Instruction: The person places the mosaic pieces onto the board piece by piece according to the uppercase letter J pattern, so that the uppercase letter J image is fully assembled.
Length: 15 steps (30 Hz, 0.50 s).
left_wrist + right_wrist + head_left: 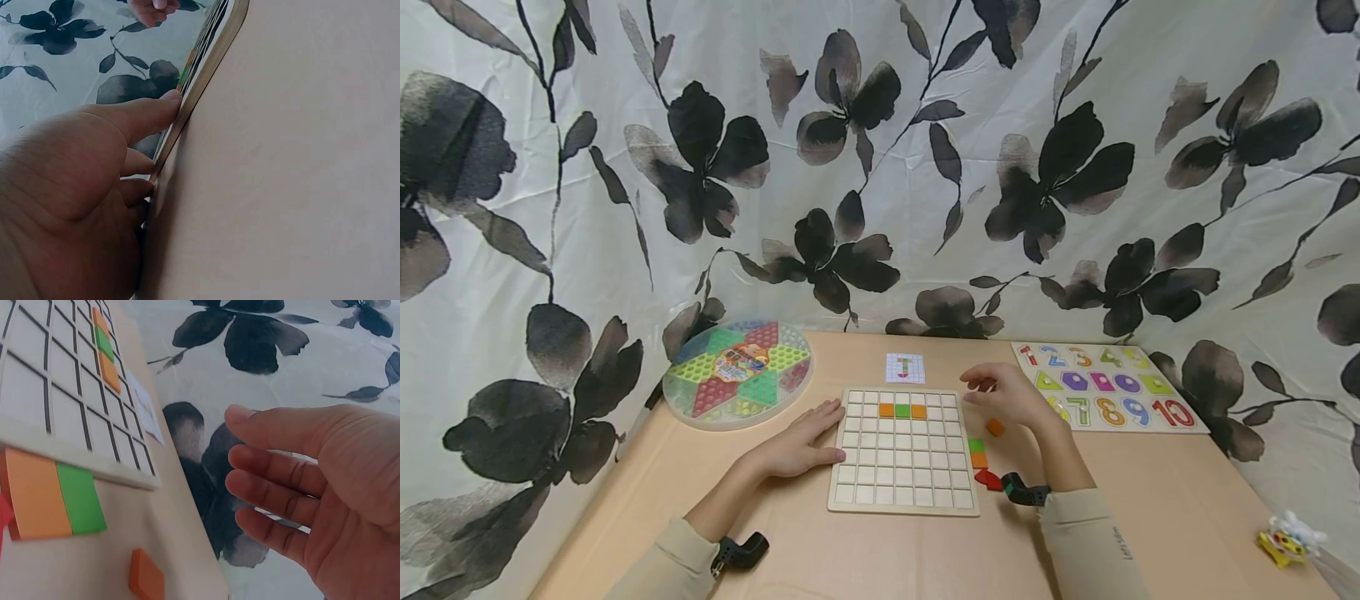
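A wooden grid board (902,498) lies on the table with an orange tile (887,410), a green tile (902,411) and another orange tile (918,412) side by side in an upper row. My left hand (797,442) rests against its left edge, the thumb touching the rim in the left wrist view. Over the table by the board's upper right corner, my right hand (1011,398) holds nothing, its fingers loosely bent. Below it lies a loose orange tile (996,427). Along the board's right edge are a green tile (976,446), an orange one (978,460) and red pieces (988,481).
Behind the board lies a small pattern card (906,368). A round Chinese checkers board (737,375) is at the back left, a number puzzle board (1120,392) at the back right. A small yellow and white toy (1287,542) sits near the right table edge.
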Available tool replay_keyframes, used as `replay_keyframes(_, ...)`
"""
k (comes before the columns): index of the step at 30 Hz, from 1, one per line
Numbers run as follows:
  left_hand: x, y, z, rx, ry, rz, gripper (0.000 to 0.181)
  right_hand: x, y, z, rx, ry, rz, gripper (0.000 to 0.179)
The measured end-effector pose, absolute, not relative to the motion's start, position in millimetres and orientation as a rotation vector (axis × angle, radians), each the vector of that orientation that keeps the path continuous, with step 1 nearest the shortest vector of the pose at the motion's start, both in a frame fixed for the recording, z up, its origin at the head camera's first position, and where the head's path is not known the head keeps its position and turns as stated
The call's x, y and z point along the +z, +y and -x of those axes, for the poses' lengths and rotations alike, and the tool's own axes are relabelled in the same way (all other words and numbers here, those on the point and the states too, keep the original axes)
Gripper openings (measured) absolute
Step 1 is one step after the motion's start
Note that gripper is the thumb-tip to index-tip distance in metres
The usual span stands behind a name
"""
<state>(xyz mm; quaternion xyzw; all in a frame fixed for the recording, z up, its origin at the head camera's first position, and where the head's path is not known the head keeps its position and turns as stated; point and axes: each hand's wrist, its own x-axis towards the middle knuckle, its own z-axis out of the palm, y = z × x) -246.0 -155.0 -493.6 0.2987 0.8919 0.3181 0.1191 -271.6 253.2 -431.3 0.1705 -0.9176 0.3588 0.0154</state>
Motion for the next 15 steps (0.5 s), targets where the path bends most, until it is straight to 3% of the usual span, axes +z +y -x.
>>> replay_keyframes(15, -492, -156, 244, 0.940, 2.602, -0.877, 0.084, -439, 273, 273, 1.130, -2.945, -0.528, 0.024)
